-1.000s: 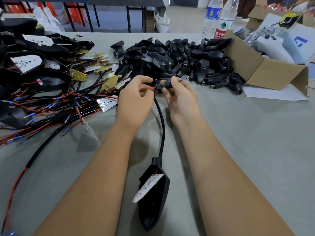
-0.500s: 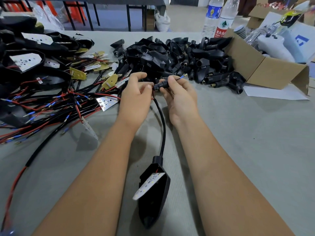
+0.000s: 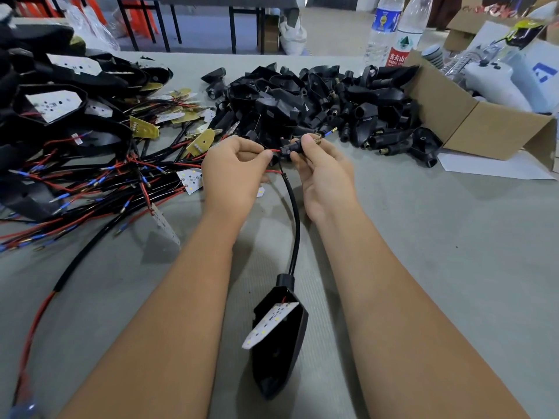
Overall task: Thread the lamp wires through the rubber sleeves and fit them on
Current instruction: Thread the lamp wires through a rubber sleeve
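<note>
A small black rubber sleeve (image 3: 291,149) is held above the middle of the grey table (image 3: 438,252), just in front of the far pile. The right hand (image 3: 325,173) pinches it between thumb and fingertips, the other fingers curled beneath. A thin red wire (image 3: 273,150) enters the sleeve's left end, and a blue-tipped wire end (image 3: 329,133) sticks out past a small spring on its right end. The left hand (image 3: 234,173), just left of the sleeve, has its fingers curled around the red wire, pinching it close to the sleeve.

From between the hands a black cable (image 3: 295,219) curves down toward the near edge and joins a black lamp housing (image 3: 279,352) lying on the table between the forearms, with a white LED board (image 3: 269,323) tilted up out of it.

Beyond the hands sits a heap of black plastic parts (image 3: 317,101). To the left lies a tangle of red and black wires (image 3: 90,189) with small yellow and white boards and more housings. On the far right stands an open cardboard box (image 3: 478,116), with two water bottles (image 3: 393,31) behind it.
</note>
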`<move>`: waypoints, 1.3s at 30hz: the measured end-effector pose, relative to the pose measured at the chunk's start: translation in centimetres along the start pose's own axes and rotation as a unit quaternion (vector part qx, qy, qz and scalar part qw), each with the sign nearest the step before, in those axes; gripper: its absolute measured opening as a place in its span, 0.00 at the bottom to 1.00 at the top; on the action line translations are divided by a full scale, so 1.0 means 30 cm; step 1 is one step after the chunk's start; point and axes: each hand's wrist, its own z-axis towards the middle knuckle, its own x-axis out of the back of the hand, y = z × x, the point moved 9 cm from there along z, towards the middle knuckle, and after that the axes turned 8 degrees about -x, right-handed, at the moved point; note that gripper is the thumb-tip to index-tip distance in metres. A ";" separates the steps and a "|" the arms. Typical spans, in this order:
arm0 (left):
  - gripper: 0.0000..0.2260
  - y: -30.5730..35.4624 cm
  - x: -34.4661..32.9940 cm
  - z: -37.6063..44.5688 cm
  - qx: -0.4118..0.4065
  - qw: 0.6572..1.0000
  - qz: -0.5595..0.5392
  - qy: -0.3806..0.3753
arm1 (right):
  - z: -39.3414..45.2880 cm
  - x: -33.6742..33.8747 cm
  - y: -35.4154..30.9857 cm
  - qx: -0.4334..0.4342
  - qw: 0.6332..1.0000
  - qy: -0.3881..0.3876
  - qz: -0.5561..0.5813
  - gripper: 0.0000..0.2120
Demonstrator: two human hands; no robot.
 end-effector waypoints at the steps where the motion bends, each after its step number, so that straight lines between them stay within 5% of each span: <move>1: 0.04 0.001 -0.001 -0.002 -0.002 1.000 -0.001 -0.002 | -0.001 0.003 -0.001 0.001 1.000 0.002 0.002 0.08; 16: 0.06 0.039 -0.058 -0.015 -0.028 0.994 -0.021 -0.100 | -0.012 0.009 -0.008 -0.006 0.999 0.013 -0.046 0.13; 25: 0.11 -0.013 -0.041 0.002 0.029 0.993 -0.098 -0.058 | 0.011 -0.003 0.005 -0.050 0.998 -0.025 0.007 0.08; 33: 0.17 0.011 -0.067 -0.011 -0.015 0.997 -0.028 -0.076 | -0.003 -0.039 0.005 0.010 0.990 -0.056 -0.126 0.04; 39: 0.08 -0.005 -0.041 -0.009 0.025 0.998 0.005 -0.051 | 0.005 -0.010 -0.012 0.018 0.996 -0.019 -0.089 0.05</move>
